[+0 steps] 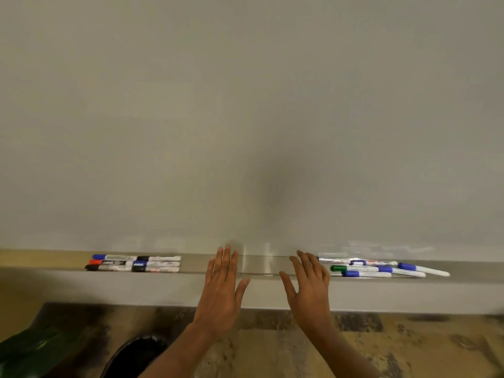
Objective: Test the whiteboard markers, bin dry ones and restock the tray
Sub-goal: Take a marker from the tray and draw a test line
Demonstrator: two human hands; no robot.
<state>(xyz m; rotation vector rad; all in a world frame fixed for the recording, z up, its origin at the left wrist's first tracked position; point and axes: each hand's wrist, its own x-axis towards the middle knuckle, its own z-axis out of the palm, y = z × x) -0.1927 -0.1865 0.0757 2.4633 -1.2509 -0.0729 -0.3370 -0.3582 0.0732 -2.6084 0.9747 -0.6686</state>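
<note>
At the near left corner a green bag [24,350] is lying on the floor [381,345], and just right of it a dark rounded thing [131,356] is sitting, too blurred to make out. Farther back, a long metal tray [259,264] is running along the foot of the whiteboard [245,118], which is filling the whole upper part of the view. On the left stretch of the tray the left group of markers [133,263] is lying in three neat rows, two end to end in each row, with blue, red and black caps showing. Right of them the left hand [221,290] is reaching out flat, palm down, fingers straight and together, thumb spread, holding nothing, its fingertips lying over the bare middle of the tray; whether they are touching the metal cannot be told. The right hand [311,285] is hovering beside it, set apart from it, also flat and holding nothing, fingers slightly spread. Just right of that hand the right group of markers [376,267] is lying loosely in the tray, mostly blue-capped, with a green-capped marker [339,268] near the hand and one blue-capped marker [424,270] lying tilted at the far right end.
</note>
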